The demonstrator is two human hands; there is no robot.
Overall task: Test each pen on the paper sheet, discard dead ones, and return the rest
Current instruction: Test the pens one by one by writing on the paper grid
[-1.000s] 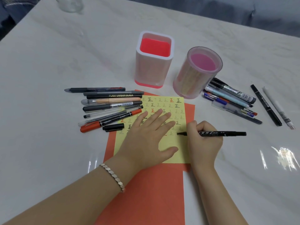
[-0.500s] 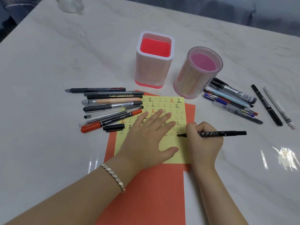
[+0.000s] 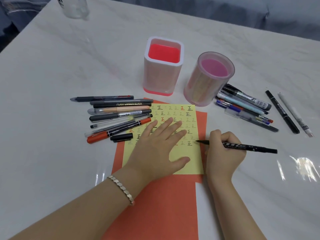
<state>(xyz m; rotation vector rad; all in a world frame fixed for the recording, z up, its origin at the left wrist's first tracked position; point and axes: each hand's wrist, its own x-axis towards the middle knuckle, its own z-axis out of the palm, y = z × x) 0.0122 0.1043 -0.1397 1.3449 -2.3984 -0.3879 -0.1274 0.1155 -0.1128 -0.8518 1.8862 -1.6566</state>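
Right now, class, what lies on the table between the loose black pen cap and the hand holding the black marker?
In the head view, the yellow sheet lies between the cap and the right hand, with the left hand flat on it.

"PLANT CARBON BLACK" marks a black pen (image 3: 121, 104); 正 repeats across the yellow sheet (image 3: 194, 158).

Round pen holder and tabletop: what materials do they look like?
Round pen holder: looks like clear glossy plastic; the wall is see-through, with a pink floor and pale insert showing inside. Could be acrylic, can't tell.
Tabletop: looks like polished marble or a marble-print laminate; white with faint grey veining and sharp bright glare near the right hand. A clear cover film is possible.
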